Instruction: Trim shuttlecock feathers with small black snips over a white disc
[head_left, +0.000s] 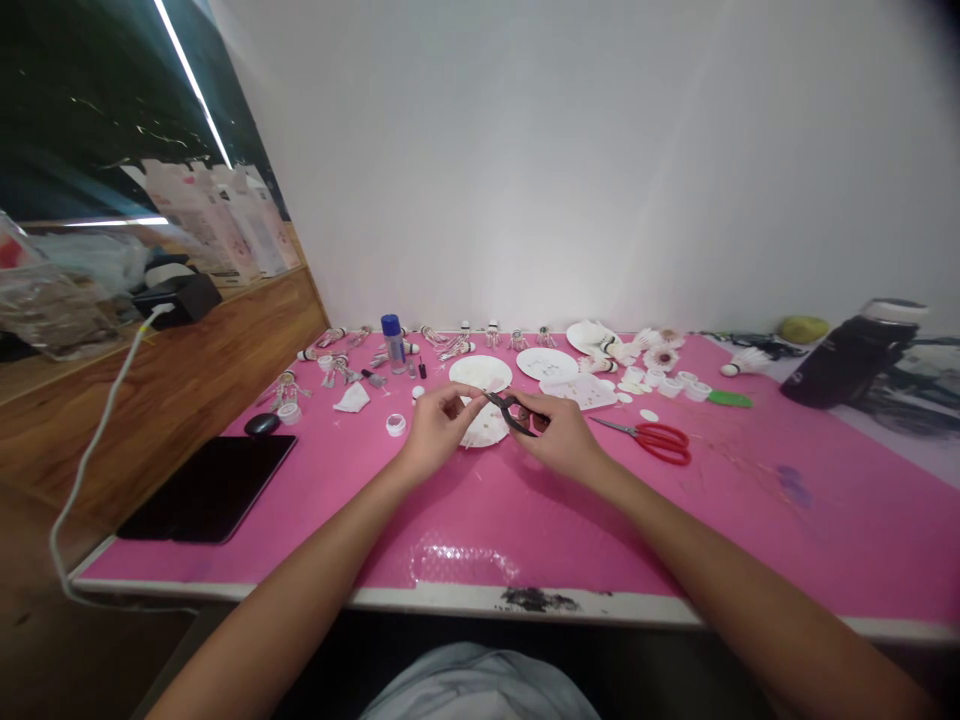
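My right hand [561, 437] is closed round a small pair of black pliers [510, 410] whose jaws point left. My left hand [437, 425] pinches something tiny, too small to name, right at the jaw tips. Both hands hover over a white paper plate [484, 430] on the pink table mat [525, 520]. Red-handled scissors [658, 438] lie just right of my right hand.
More paper plates [480, 372], a blue-capped bottle [392, 342], small white cups [671, 385], shuttlecocks [739, 363] and several small feather figures line the back. A black tablet [214, 485] lies at the left edge, a dark bottle [851, 355] on its side at the right.
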